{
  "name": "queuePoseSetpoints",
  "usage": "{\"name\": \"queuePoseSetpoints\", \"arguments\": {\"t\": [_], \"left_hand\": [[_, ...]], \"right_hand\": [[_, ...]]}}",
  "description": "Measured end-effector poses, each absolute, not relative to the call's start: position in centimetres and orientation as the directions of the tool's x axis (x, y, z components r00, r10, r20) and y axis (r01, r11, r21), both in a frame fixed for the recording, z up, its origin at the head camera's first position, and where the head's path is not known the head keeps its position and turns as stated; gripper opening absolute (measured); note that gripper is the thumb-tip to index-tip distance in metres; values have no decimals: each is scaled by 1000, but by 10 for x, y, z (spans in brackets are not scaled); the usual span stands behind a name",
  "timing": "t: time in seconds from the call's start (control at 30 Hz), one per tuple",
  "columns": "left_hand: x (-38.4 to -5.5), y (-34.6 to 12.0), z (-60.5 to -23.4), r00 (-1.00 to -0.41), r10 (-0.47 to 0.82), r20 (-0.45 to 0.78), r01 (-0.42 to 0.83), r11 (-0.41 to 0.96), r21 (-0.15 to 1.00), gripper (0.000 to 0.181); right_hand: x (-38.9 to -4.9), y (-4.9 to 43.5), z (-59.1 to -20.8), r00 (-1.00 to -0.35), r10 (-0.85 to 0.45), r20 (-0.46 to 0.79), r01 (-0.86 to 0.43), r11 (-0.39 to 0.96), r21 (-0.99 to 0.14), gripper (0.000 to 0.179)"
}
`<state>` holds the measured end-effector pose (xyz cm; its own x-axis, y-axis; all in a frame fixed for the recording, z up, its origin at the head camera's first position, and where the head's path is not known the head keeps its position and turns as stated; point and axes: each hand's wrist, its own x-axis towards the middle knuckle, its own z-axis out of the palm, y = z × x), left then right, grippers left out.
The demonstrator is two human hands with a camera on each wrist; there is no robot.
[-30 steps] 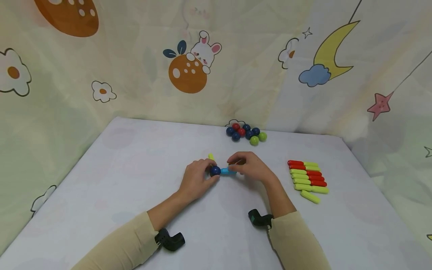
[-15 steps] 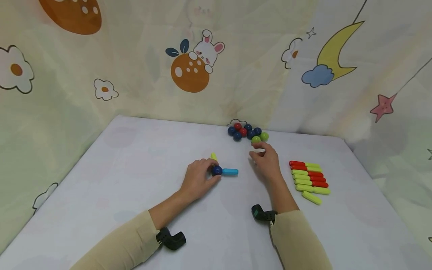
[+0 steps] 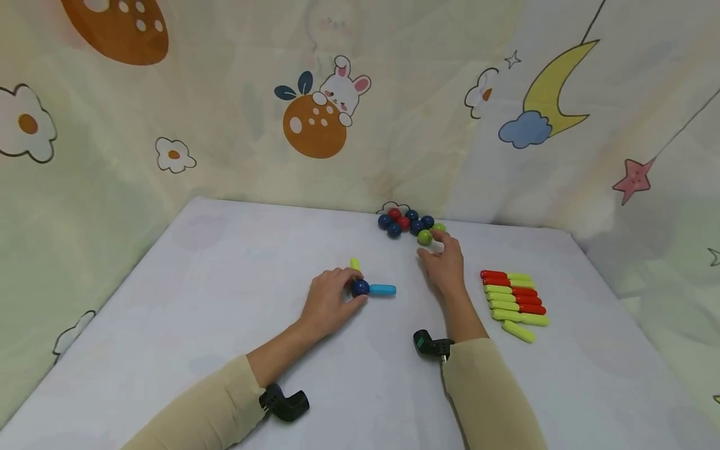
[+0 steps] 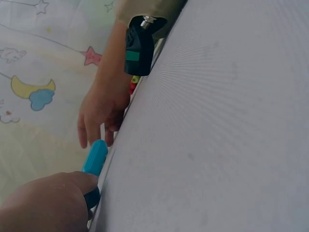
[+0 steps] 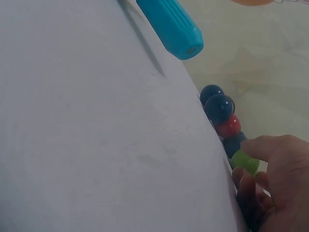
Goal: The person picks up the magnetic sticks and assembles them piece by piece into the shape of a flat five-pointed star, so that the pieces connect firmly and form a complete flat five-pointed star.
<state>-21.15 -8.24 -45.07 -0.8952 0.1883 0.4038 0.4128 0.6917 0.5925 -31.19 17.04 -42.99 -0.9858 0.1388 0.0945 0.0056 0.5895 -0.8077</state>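
Note:
My left hand (image 3: 332,300) holds a dark blue ball (image 3: 361,287) between thumb and fingers, low over the table. A light blue stick (image 3: 383,290) juts out from the ball to the right. Behind the fingers shows a yellow-green stick (image 3: 355,263); where it meets the ball is hidden. My right hand (image 3: 447,265) reaches to the back of the table, thumb and fingers spread around a green ball (image 3: 424,237). In the right wrist view that green ball (image 5: 245,162) appears between the fingers, with no firm grip visible.
Several dark blue balls (image 3: 394,230), red balls (image 3: 404,223) and another green ball (image 3: 439,227) cluster at the table's back edge. Joined red and yellow-green sticks (image 3: 514,297) lie stacked at the right, a single yellow-green stick (image 3: 519,331) in front. A printed cloth hangs behind.
My right hand has left the light blue stick and moved back and right to the green balls. The left hand keeps holding the dark blue ball in place.

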Motion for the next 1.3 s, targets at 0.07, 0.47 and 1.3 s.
{"name": "queuePoseSetpoints", "arguments": {"t": [0.07,0.47,1.3], "left_hand": [[-211,-81,-450,-895,193,403,416,687,595,36],[-209,-78,-446,-895,195,402,417,687,595,36],[-212,-83,-451,-901,189,391,412,656,632,35]], "right_hand": [[-315,171,-430,-986,147,85,18,591,-806,59],[-324,176,-429,-985,143,97,21,658,-753,60],[-316,175,-428,-992,127,8,67,579,-813,47]]}}
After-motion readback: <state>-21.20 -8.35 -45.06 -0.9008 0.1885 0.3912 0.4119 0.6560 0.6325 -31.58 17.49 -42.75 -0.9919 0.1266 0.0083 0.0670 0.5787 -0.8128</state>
